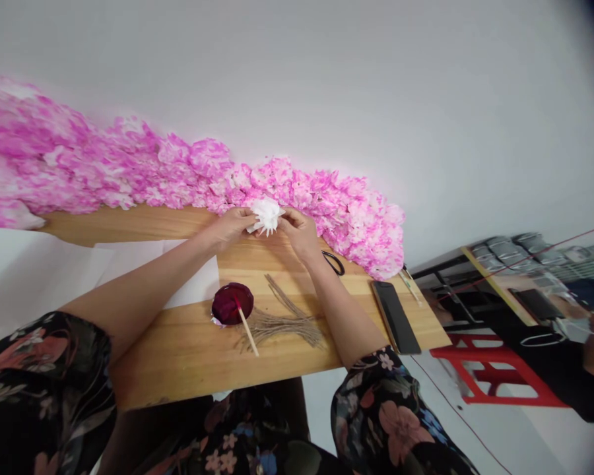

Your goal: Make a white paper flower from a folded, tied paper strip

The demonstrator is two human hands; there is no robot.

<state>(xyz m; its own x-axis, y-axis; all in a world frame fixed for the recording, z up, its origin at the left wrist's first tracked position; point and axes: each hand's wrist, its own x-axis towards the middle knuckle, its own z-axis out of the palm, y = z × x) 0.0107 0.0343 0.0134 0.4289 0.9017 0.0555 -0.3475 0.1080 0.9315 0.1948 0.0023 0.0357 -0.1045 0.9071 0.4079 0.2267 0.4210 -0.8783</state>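
Observation:
Both hands hold a small white paper flower [266,215] above the far part of a wooden table [188,349]. My left hand [232,226] pinches its left side and my right hand [297,231] pinches its right side, fingers closed on the petals. Just behind the white flower a long heap of pink-and-white paper flowers [178,171] lies along the wall. A small bowl of dark red dye [232,303] with a wooden stick [246,327] leaning in it sits near my forearms. A bundle of twine pieces [287,320] lies beside the bowl.
A black phone [395,316] lies at the table's right end, with black scissors [333,262] behind my right wrist. White sheets [129,264] cover the table's left part. A red stool [490,376] and another person [589,356] are at the right.

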